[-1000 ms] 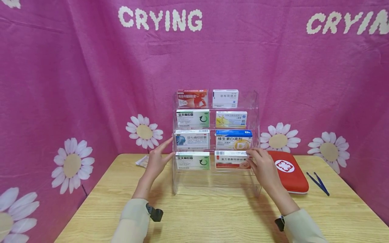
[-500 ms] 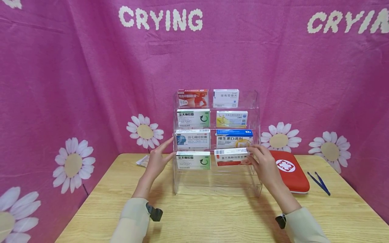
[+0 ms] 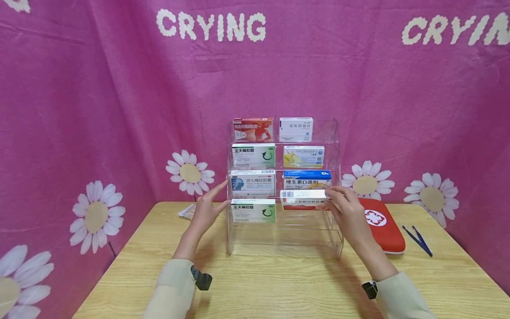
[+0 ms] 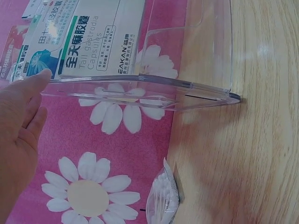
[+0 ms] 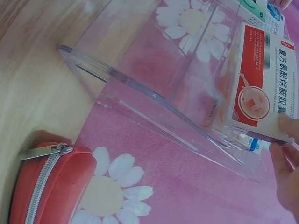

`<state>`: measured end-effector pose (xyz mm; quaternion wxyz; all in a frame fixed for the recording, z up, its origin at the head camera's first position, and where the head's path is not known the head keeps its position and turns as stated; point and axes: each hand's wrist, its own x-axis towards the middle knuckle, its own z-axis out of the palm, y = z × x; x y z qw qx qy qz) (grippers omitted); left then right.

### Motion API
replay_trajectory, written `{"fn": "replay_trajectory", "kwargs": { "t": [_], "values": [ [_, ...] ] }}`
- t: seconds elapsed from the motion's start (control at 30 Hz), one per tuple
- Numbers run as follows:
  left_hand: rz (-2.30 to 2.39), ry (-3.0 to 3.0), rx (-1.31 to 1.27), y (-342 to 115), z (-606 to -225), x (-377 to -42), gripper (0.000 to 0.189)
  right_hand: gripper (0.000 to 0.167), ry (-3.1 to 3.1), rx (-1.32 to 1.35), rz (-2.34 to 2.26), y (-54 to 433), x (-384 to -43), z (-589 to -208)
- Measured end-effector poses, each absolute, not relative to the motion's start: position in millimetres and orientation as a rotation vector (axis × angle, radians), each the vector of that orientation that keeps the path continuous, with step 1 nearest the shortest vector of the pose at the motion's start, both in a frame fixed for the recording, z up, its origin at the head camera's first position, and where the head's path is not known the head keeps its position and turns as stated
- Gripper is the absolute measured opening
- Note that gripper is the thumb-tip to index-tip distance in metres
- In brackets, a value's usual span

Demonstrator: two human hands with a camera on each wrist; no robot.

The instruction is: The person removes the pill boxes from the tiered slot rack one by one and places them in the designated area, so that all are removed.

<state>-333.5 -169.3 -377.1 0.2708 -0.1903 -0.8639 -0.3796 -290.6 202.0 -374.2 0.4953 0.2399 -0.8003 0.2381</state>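
Note:
A clear acrylic rack (image 3: pixel 284 243) stands on the table, with medicine boxes in two columns over several tiers. My right hand (image 3: pixel 352 219) pinches the right end of a white-and-red medicine box (image 3: pixel 304 201), which is tipped and raised before the lowest filled tier. In the right wrist view, thumb and finger grip a corner of this box (image 5: pixel 264 79). It partly covers the blue-and-white vitamin D box (image 3: pixel 306 179) behind. My left hand (image 3: pixel 205 215) touches the rack's left side with extended fingers, beside a green-and-white medicine box (image 3: pixel 253 212).
A red zipped case (image 3: pixel 386 232) lies right of the rack, with dark blue tweezers (image 3: pixel 418 241) beyond it. A small packet of cotton swabs (image 4: pixel 163 198) lies to the left. A pink curtain (image 3: pixel 255 75) hangs behind the table.
My right hand has lifted the white-and-red medicine box from its slot and tipped it, so more of its top shows. My left hand has stayed at the rack's side.

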Motion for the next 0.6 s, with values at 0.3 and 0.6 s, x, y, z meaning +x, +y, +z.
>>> {"fn": "replay_trajectory", "kwargs": {
  "t": [0.3,0.6],
  "values": [
    [-1.002,-2.329,-0.537,-170,-377,-334,0.058,0.042,-1.854,0.634,0.644,198,-282,-369],
    [-0.974,-2.319,-0.557,-170,-376,-333,0.058,0.041,-1.880,0.654,0.628,190,-269,-366]
  ]
}}
